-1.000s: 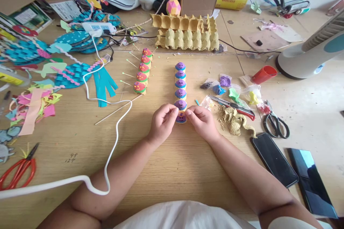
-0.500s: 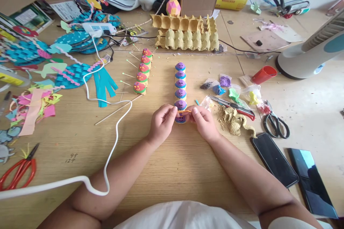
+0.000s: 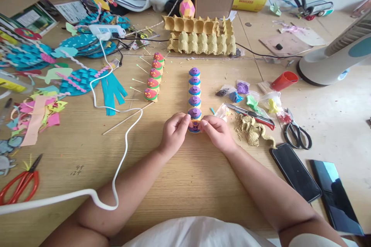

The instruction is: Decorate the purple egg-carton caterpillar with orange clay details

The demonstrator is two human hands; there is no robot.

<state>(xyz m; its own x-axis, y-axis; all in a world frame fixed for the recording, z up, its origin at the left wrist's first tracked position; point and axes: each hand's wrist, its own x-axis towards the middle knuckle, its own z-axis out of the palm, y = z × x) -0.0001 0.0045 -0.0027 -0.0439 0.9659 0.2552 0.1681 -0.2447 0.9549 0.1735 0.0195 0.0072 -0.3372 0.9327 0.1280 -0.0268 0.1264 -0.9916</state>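
A row of egg-carton cups, topped with purple and blue clay and small dark faces, runs away from me on the table. Over its nearest cup, my left hand and my right hand pinch the two ends of a thin orange strip, which looks like modelling clay. Both hands are closed, thumbs against fingers, and they partly cover that nearest cup. A second carton row, with red and green clay, stands further left. Pale, green-tipped sticks poke out from its side.
Bagged coloured clay, a utility knife, black-handled scissors and a phone lie to the right. A white cable loops across the left side. Egg cartons sit behind, and red-handled scissors lie front left.
My right hand has moved slightly left, closer to my left hand, and the visible orange strip between them is shorter. The left hand and carton rows have stayed put.
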